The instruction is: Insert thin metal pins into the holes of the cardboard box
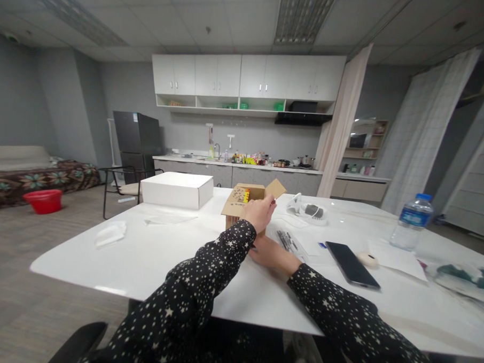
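A small brown cardboard box [235, 207] stands on the white table with its flaps up, and a red and yellow patch shows by its opening. My left hand [259, 212] reaches across to the box's right side, its fingers curled together beside a raised flap [276, 189]. What lies between those fingers is too small to make out. Lower down, my right hand [269, 252] is at the near side of the box, below my left wrist. Its fingers are hidden behind my left forearm and the box.
A white box [177, 191] sits behind on the left, near crumpled white tissue [110, 234]. To the right are a clear packet of dark pen-like items [288, 242], a phone [352, 264], a white corded device [313, 211] and a water bottle [413, 222].
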Demonstrator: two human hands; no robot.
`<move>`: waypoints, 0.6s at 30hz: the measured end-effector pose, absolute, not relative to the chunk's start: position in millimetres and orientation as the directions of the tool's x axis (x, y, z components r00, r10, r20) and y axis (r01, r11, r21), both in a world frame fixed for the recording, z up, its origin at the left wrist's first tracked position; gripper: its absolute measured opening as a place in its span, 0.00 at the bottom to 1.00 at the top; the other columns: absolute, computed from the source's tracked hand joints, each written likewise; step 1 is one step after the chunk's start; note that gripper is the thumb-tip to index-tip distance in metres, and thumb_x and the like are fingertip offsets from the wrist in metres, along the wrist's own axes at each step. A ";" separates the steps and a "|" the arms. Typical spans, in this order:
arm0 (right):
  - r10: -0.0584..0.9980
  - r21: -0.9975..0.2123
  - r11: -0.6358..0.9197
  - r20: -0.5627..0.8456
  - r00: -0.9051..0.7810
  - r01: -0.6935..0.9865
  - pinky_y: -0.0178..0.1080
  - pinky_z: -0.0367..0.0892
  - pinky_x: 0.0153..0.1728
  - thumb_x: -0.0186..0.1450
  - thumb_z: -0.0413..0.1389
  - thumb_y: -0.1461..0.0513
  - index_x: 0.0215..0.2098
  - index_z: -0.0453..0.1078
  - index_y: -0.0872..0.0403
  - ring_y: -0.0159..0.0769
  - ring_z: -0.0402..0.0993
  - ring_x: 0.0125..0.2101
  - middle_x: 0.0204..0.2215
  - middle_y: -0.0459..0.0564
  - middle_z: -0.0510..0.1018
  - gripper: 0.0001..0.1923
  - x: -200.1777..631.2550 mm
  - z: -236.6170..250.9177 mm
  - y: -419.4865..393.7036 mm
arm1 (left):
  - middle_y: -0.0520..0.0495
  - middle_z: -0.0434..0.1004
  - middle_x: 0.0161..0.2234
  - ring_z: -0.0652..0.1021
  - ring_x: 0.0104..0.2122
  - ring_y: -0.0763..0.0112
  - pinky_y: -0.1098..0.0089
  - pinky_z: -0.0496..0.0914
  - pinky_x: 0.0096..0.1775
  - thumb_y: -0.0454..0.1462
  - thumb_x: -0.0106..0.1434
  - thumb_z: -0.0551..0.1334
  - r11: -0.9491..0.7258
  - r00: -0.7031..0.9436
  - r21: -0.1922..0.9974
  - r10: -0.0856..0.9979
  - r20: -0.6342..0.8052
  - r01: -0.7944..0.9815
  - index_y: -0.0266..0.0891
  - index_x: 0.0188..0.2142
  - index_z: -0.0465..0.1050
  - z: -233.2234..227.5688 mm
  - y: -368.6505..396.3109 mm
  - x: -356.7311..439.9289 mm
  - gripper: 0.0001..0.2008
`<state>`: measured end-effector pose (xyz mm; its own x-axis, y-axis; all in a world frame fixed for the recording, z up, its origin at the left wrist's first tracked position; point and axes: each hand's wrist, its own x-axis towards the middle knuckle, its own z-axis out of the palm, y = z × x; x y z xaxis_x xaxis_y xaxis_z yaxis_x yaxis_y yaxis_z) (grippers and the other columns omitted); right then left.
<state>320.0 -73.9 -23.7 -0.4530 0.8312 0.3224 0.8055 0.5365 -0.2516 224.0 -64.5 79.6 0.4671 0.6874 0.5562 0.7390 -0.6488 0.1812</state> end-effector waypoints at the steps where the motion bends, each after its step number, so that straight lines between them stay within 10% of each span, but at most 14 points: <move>1: 0.825 -0.250 0.544 0.331 -0.458 0.801 0.40 0.64 0.46 0.65 0.50 0.65 0.40 0.71 0.56 0.44 0.71 0.47 0.43 0.57 0.77 0.09 319.7 -23.4 -73.7 | 0.42 0.80 0.39 0.80 0.40 0.57 0.62 0.69 0.44 0.42 0.71 0.50 -0.648 0.476 0.156 0.682 0.555 0.746 0.42 0.46 0.68 77.9 -63.8 224.1 0.12; 18: 0.838 -0.239 0.531 0.288 -0.463 0.813 0.39 0.65 0.44 0.63 0.52 0.66 0.38 0.75 0.55 0.41 0.73 0.40 0.40 0.55 0.79 0.10 321.6 -21.6 -74.8 | 0.43 0.80 0.38 0.79 0.39 0.60 0.66 0.68 0.40 0.40 0.69 0.51 -0.648 0.441 0.219 0.690 0.574 0.729 0.41 0.43 0.69 82.9 -65.7 208.1 0.10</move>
